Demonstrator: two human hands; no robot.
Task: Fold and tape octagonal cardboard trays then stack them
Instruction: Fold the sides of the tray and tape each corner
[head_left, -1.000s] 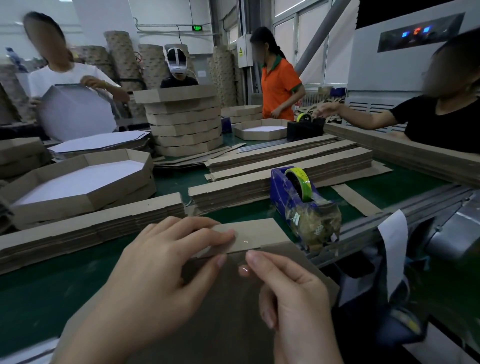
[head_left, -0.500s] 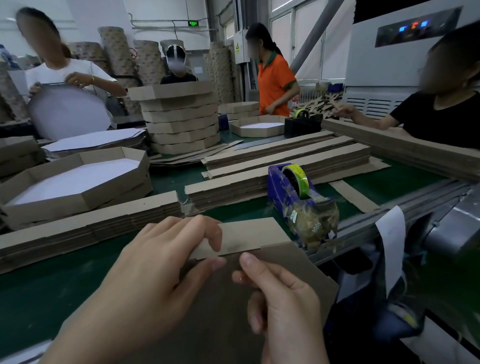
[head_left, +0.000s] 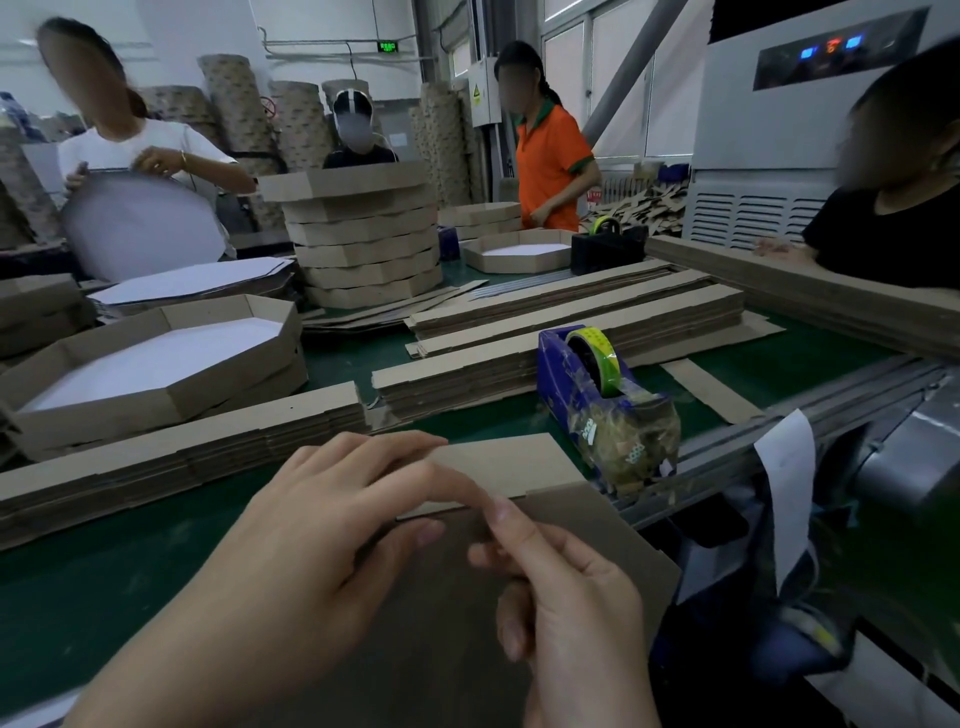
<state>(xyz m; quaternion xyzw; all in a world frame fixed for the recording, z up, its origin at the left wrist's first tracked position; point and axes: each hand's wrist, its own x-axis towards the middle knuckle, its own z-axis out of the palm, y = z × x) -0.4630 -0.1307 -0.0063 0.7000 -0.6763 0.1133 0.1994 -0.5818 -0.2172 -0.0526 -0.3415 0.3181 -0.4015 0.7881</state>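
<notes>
Holding a cardboard blank (head_left: 602, 551) low and close above the near edge of the green counter (head_left: 104, 582), the person has both hands on it. The left hand (head_left: 311, 535) grips the blank's lighter flap (head_left: 514, 460), with the fingers curled over the flap's top edge and the thumb lying across the darker panel below. The right hand (head_left: 571, 603) pinches the panel just beside the left fingertips, thumb and forefinger closed on the cardboard where flap and panel meet.

Just beyond the flap, to the right, stands a blue tape dispenser (head_left: 582, 395) with a yellow-green roll, its front end wrapped in crumpled clear tape. Flat cardboard strips (head_left: 182, 457) lie piled on the counter to the left of the hands, and more long piles (head_left: 571, 322) lie behind the dispenser. A folded octagonal tray (head_left: 156, 358) with a white floor sits on top of another at the far left. A tall stack of finished trays (head_left: 363, 244) rises at the middle of the counter. Four other people stand or sit around the far sides, and one in a white shirt (head_left: 135, 150) holds up a white sheet.
</notes>
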